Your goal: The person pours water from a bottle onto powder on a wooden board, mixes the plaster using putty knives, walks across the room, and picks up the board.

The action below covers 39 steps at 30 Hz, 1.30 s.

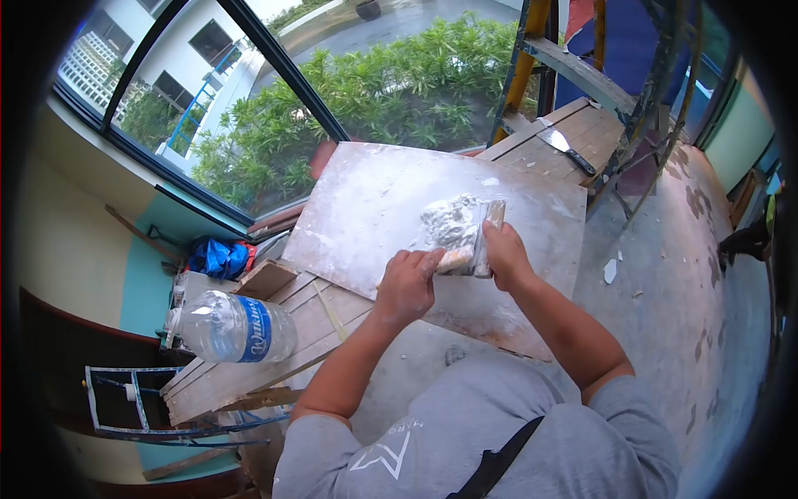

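In the head camera's view, a worker in a gray T-shirt (499,432) leans over a powder-smeared board (357,216), both bare hands meeting at a heap of wet white paste (449,218). The paste lies just left of the right hand (507,256) and just beyond the left hand (407,285). The right hand grips a broad, paste-coated spreader (494,218) set on edge, its forearm angled forward and inward from a bent elbow. The left hand, knuckles up, closes on the end of a pale, wood-like strip (454,261) along the paste's near side; whether strip and spreader are one tool cannot be told. A black-handled putty knife (568,151) rests on planks (544,158) beyond the board.
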Each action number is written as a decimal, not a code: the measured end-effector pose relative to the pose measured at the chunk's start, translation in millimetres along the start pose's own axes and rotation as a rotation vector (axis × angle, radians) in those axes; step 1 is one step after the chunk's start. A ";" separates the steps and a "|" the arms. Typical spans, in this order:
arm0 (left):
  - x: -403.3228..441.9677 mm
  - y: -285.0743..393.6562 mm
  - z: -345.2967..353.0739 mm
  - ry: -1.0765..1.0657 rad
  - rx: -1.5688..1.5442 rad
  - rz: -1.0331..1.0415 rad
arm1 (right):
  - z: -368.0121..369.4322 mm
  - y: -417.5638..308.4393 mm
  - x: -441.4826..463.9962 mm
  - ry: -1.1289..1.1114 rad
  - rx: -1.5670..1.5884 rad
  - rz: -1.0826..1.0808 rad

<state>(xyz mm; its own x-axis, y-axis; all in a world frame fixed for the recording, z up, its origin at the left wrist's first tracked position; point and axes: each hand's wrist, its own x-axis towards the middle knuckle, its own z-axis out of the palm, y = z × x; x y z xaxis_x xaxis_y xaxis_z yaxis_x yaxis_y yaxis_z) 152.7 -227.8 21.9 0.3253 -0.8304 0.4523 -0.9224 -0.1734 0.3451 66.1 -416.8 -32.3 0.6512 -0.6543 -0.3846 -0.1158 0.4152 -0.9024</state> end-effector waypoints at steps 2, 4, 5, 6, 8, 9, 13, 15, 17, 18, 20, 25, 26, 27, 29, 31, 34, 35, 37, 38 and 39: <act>15.4 -9.8 2.4 -0.043 -0.007 -0.030 | -1.0 -3.2 -16.4 0.001 -0.110 -0.013; 33.6 -22.8 3.0 -0.049 -0.005 -0.046 | -12.2 4.0 -18.7 -0.095 -0.073 0.017; 43.7 -25.7 -2.0 -0.108 0.019 -0.088 | -16.7 1.6 -25.6 -0.141 -0.064 0.039; 53.4 -26.9 -7.7 -0.168 0.043 -0.130 | -21.0 1.3 -31.0 -0.186 -0.054 0.061; 66.8 -17.9 -23.4 -0.214 -0.048 -0.381 | -29.9 10.9 -33.1 -0.182 -0.008 0.036; 68.0 -14.7 -28.6 -0.159 -0.080 -0.436 | -34.8 13.6 -31.2 -0.177 0.017 0.020; 48.9 -36.2 -19.7 0.096 -0.484 -0.546 | -54.6 7.6 -22.9 -0.063 0.242 0.073; 37.7 -36.0 -18.1 0.198 -0.638 -0.553 | -53.7 -5.1 -29.7 -0.021 0.375 0.090; 29.9 -28.7 -14.4 0.289 -0.659 -0.512 | -49.4 -5.2 -26.5 0.006 0.451 0.096; 27.6 -23.1 -12.6 0.334 -0.667 -0.492 | -46.1 -4.7 -24.9 0.019 0.491 0.100; 24.1 -7.6 -11.8 0.419 -0.676 -0.488 | -36.3 -4.6 -22.6 -0.001 0.510 0.134; 8.6 10.9 2.3 0.548 -0.565 -0.442 | -3.4 1.7 -23.1 -0.079 0.607 0.145; 1.6 7.6 9.6 0.544 -0.552 -0.415 | 1.3 3.6 -22.4 -0.065 0.588 0.151; -2.6 7.7 13.5 0.540 -0.538 -0.388 | 5.8 4.6 -22.4 -0.052 0.570 0.158; -8.9 5.3 16.7 0.541 -0.543 -0.362 | 9.0 4.0 -23.5 -0.033 0.546 0.164; -8.2 2.8 9.6 0.549 -0.547 -0.333 | 9.7 0.2 -29.9 -0.018 0.535 0.164; -8.3 10.5 5.3 0.582 -0.638 -0.361 | 12.3 4.8 -29.0 -0.009 0.586 0.152; -7.8 13.3 6.2 0.595 -0.682 -0.380 | 14.1 5.1 -29.1 -0.009 0.586 0.150; -16.1 11.1 15.8 0.573 -0.641 -0.350 | 19.8 0.9 -31.2 -0.008 0.590 0.143; -19.0 8.9 19.2 0.559 -0.621 -0.334 | 20.1 2.2 -30.6 -0.011 0.599 0.149; -18.7 7.5 20.5 0.558 -0.608 -0.334 | 20.7 3.4 -30.3 -0.013 0.608 0.155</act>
<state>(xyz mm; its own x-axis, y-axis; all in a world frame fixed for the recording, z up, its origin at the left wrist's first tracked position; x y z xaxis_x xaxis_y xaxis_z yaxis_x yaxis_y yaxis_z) 135.5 -224.5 -0.9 0.7582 -0.3800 0.5298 -0.5427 0.0825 0.8359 61.5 -382.5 -19.7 0.6707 -0.5513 -0.4963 0.2351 0.7925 -0.5627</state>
